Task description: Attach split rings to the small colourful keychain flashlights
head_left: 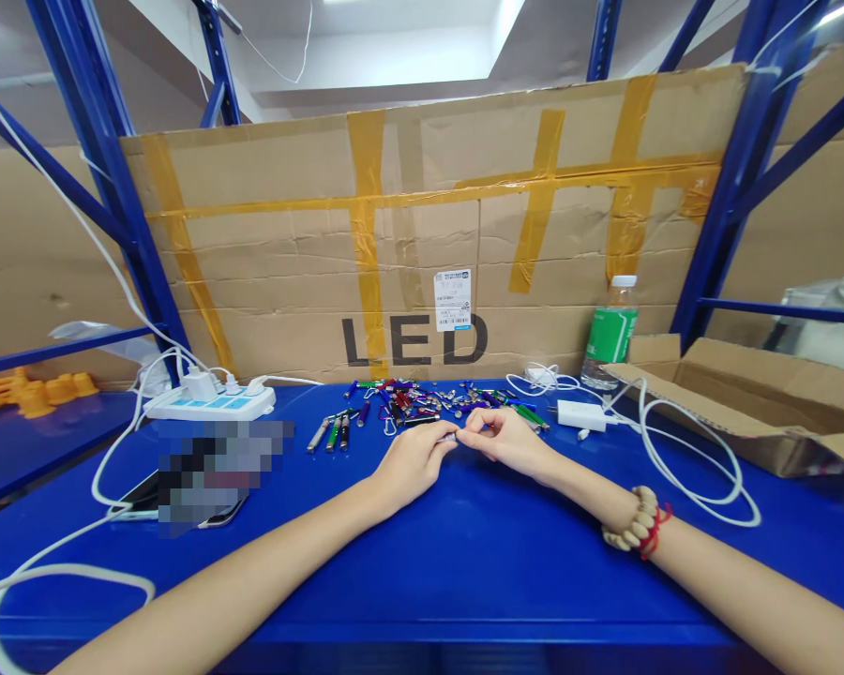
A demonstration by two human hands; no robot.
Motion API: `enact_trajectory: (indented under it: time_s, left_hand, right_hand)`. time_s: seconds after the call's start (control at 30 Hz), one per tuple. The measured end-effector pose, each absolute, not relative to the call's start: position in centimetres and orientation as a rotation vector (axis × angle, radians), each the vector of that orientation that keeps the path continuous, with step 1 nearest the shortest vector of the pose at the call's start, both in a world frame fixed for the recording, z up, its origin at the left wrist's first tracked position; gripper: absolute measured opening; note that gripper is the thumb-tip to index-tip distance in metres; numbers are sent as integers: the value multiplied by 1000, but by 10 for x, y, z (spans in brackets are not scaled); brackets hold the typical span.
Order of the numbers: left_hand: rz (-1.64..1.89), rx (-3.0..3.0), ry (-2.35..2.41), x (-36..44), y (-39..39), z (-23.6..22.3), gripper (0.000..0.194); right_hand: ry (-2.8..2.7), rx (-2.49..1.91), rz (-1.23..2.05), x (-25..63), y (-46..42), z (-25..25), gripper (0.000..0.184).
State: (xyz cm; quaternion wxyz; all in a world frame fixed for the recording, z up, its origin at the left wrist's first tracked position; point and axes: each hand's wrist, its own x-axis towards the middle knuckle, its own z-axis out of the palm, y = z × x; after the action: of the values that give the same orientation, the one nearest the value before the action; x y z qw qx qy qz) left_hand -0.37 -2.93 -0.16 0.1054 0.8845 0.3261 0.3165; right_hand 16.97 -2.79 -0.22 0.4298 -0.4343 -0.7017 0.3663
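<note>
My left hand (414, 463) is closed around a small silvery piece (450, 437), most of it hidden by the fingers. My right hand (507, 441) meets it from the other side, thumb and forefinger pinched at the end of that piece. Just behind both hands lies a loose pile of small metal tubes (412, 403) in red, blue, green and black, with silvery ends and clips among them. To the left of the pile, several tubes with clips (333, 433) lie side by side, silver, green and black.
A white power strip (211, 403) and a phone, partly blurred out, (223, 512) are on the left of the blue table (422, 572). At right lie a white charger (580, 415), looped cables (728, 502), a bottle (610, 336) and an open carton (752, 441). Taped cardboard (288, 272) stands behind.
</note>
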Motion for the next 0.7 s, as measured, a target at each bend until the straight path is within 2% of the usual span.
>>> enact_trajectory:
  time_s: [0.2,0.47,0.7]
  left_hand:
    - [850,2583,1149,-2,-32,2,22]
    - [1174,2080,1461,-8,-18,3,26]
    - [1251,1935,1351,-10,-8,-3,28]
  right_hand:
    - [-1767,-1187,743,167,-27,-1,38]
    - [-1905,-1307,80,177,-24,2,22]
    - [-2054,-1413,-54,176,-19,-7,17]
